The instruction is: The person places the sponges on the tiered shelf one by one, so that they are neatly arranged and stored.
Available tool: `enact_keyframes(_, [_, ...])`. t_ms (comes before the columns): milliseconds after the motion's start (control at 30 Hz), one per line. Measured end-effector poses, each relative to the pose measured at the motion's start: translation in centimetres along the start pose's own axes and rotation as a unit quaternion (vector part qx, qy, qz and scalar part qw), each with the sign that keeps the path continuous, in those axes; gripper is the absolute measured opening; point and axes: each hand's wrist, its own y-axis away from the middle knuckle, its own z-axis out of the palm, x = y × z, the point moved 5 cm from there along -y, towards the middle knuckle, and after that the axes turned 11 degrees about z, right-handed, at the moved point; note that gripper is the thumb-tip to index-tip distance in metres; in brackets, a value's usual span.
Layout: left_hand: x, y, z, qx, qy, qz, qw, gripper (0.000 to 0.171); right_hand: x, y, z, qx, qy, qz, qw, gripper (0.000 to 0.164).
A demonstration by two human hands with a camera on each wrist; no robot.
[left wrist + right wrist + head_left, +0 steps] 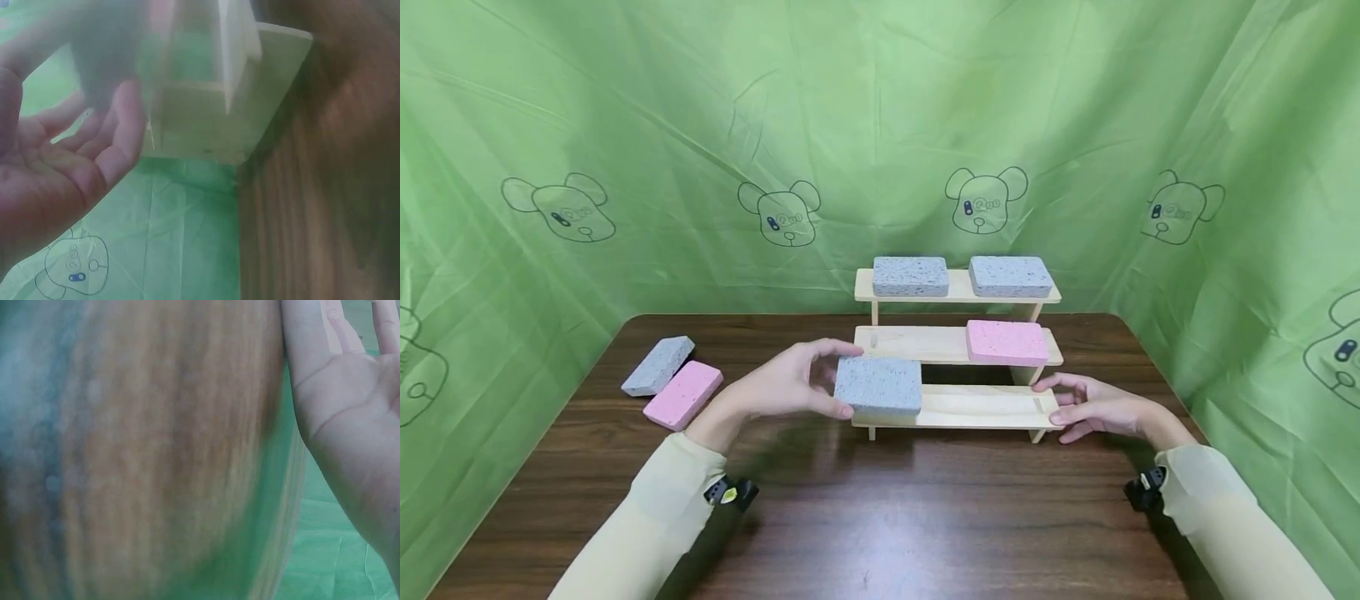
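My left hand [790, 383] grips a grey-blue speckled sponge [877, 385] by its left edge, thumb at the front and fingers behind. That sponge overlaps the left end of the lowest board of a three-step wooden rack [985, 407]. In the left wrist view the sponge [109, 56] is a dark blur beyond the fingers. At the rack's right end, my right hand [1093, 407] holds the lowest board between thumb and fingers. Two grey sponges [910, 276] sit on the top board, and a pink sponge [1006, 342] lies on the right of the middle one.
Another grey sponge [658, 367] and a pink sponge [683, 395] lie side by side on the left of the dark wooden table [880, 517]. A green curtain [880, 108] with printed bear heads hangs behind and at both sides.
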Motion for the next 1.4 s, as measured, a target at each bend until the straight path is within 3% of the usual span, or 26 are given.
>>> enact_keyframes(300, [1.1, -2.4, -2.1, 0.112, 0.013, -0.009, 0.9936, 0.087, -0.1, 0.1, 0.1, 0.001, 0.001, 0.002, 1.0, 0.045])
enact_keyframes(467, [1.9, -3.3, -2.3, 0.147, 0.035, -0.005, 0.9885, 0.088, -0.1, 0.0, 0.1, -0.004, -0.002, -0.001, 1.0, 0.046])
enact_keyframes(800, [2.3, -4.7, -1.5, 0.133, 0.051, -0.002, 0.9898, 0.091, 0.0, 0.0, 0.1, -0.003, -0.004, 0.001, 1.0, 0.044])
enact_keyframes(1167, [1.0, -5.8, -0.7, 0.13, 0.093, -0.004, 0.9872, 0.087, 0.0, 0.0, 0.1, 0.0, -0.007, 0.004, 1.0, 0.044])
enact_keyframes(1400, [0.1, -6.1, -0.6, 0.141, 0.085, -0.008, 0.9863, 0.086, 0.1, 0.0, 0.0, 0.005, 0.0, 0.003, 1.0, 0.044])
